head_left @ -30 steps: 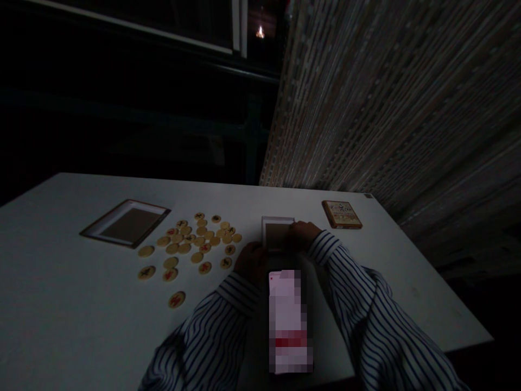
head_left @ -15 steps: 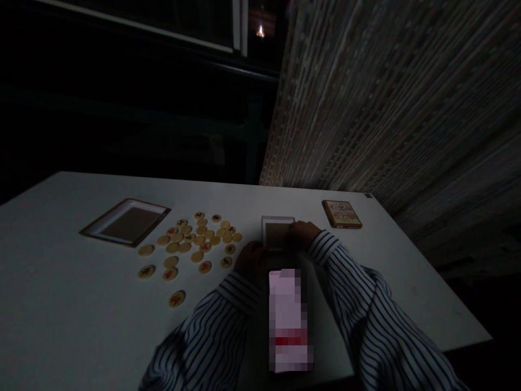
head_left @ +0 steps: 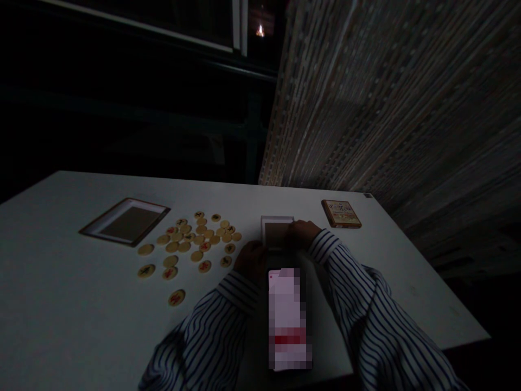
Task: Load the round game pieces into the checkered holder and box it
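A small open box (head_left: 277, 219) with pale walls and a brown inside rests on the white table, between my two hands. My right hand (head_left: 303, 234) grips its right side, the fingers curled over the wall. At the near left corner my left hand (head_left: 250, 260) is closed on the box edge; deep shadow hides part of its fingers. Left of the box lie several round xiangqi pieces (head_left: 198, 239), some face up with red or black characters, others showing plain tops. Below the hands a lit phone (head_left: 287, 320) lies flat, its screen blurred out.
A larger open box part (head_left: 132, 224) with a brown inside lies at the table's left. A small printed box (head_left: 342, 213) sits near the far right edge of the white table (head_left: 89, 320). Behind the table hangs a string curtain (head_left: 325, 108). The room is dim.
Almost nothing differs. Both hands stay at the small box, and the pieces lie where they were; the view has shifted very slightly.
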Tool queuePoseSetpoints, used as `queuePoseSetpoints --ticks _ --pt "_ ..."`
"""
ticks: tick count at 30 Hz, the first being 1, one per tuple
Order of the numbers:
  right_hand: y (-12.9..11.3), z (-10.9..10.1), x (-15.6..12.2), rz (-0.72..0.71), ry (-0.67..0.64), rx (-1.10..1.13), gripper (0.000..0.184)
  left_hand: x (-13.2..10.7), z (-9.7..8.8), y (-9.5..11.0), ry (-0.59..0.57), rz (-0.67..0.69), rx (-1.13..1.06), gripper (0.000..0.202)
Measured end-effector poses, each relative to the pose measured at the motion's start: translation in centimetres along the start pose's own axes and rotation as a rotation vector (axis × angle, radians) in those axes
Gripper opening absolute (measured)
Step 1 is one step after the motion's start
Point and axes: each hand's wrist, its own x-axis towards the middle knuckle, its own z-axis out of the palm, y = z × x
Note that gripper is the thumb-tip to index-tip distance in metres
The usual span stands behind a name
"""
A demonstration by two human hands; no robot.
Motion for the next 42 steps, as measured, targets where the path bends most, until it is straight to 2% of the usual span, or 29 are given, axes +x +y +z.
queuePoseSetpoints --ticks 5,8,10,15,20,26,31,36,42 --pt "0.3 -0.6 -0.8 0.009 0.026 0.01 0.023 0.0 0.0 0.0 0.035 0.041 0.004 0.024" --pt "0.7 -0.2 -1.9 -0.025 0.138 0.069 0.02 0.0 0.0 0.0 0.036 0.052 0.008 0.023" --pt "1.0 0.6 -2.7 -0.001 0.251 0.133 0.022 0.0 0.0 0.0 0.041 0.043 0.017 0.022" --pt "1.1 3.9 -4.5 0.087 0.426 0.345 0.026 0.0 -0.2 0.3 0.055 0.053 0.024 0.021" --pt "0.8 6.2 -5.3 0.086 0.54 0.425 0.03 -0.1 -0.3 0.3 0.073 0.038 0.006 0.021" --pt "0.8 6.5 -4.7 0.09 0.456 0.293 0.043 0.0 -0.3 0.0 0.052 0.062 0.025 0.021" --pt "0.6 6.3 -4.2 0.131 0.385 0.192 0.04 -0.1 -0.3 0.0 0.047 0.041 0.02 0.021" --pt "0.4 6.4 -4.1 0.135 0.422 0.175 0.032 -0.1 -0.1 -0.6 0.033 0.073 0.016 0.021" --pt "0.6 6.6 -3.9 0.135 0.42 0.172 0.032 -0.1 0.0 -0.8 0.024 0.092 0.024 0.021"
